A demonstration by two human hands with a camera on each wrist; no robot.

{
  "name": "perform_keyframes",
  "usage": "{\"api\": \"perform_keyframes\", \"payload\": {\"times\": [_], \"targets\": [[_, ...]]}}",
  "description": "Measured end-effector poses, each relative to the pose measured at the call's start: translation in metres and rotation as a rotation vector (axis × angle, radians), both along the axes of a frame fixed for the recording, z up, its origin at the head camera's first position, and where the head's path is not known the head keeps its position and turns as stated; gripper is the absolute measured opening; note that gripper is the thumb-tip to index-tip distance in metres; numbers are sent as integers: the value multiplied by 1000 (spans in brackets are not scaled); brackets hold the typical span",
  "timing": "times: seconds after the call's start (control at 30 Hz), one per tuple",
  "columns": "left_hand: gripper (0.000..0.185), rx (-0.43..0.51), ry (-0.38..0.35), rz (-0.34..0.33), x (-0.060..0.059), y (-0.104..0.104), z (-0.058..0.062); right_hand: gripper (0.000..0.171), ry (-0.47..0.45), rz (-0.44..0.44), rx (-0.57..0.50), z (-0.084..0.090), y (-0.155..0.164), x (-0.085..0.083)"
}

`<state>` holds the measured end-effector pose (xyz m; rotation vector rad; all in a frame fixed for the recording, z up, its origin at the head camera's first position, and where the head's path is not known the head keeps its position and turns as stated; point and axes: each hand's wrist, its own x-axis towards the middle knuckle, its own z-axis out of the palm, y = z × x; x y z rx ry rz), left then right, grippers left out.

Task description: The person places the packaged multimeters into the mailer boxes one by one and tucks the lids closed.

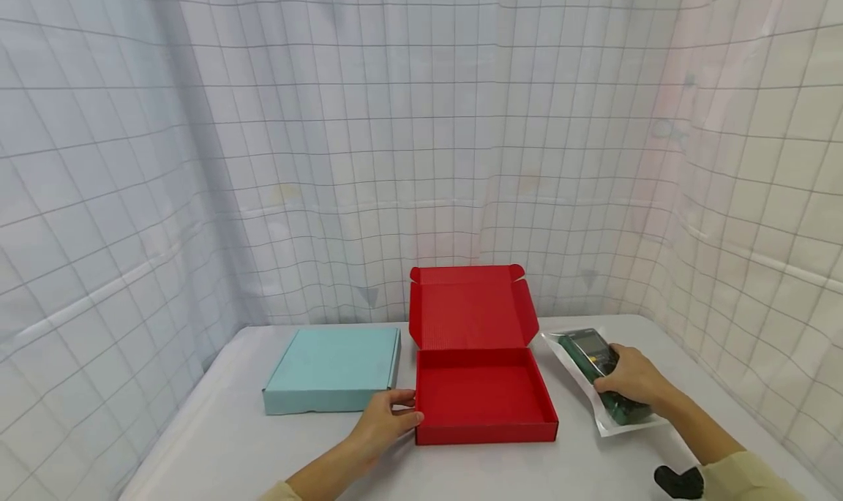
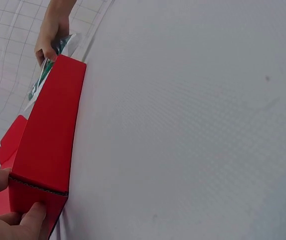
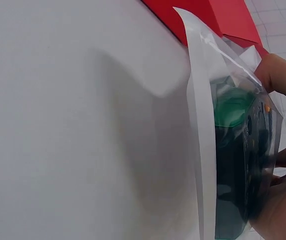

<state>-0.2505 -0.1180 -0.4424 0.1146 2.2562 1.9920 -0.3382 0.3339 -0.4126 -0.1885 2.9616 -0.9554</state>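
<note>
An open red cardboard box (image 1: pixel 484 391) sits mid-table with its lid (image 1: pixel 469 307) standing up at the back. My left hand (image 1: pixel 388 417) grips the box's front left corner (image 2: pixel 35 192), thumb on the front wall and a finger on the side. To the right lies a dark green handheld device sealed in a clear plastic bag (image 1: pixel 596 373). My right hand (image 1: pixel 632 380) grips that bagged device (image 3: pixel 240 165) from above, fingers curled round its near end.
A closed pale teal box (image 1: pixel 336 369) lies left of the red one. The table (image 1: pixel 217 442) is white and walled by gridded white curtains on three sides. A black object (image 1: pixel 678 480) shows by my right sleeve.
</note>
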Motion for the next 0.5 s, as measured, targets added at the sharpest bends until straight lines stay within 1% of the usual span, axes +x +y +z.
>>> {"api": "perform_keyframes", "payload": {"times": [0.13, 0.27, 0.5], "targets": [[50, 3, -11, -3, 0, 1, -1, 99, 18, 13, 13, 10, 5, -1], [50, -2, -5, -6, 0, 1, -1, 99, 38, 37, 24, 19, 6, -3], [49, 11, -16, -7, 1, 1, 0, 98, 68, 67, 15, 37, 9, -4]]}}
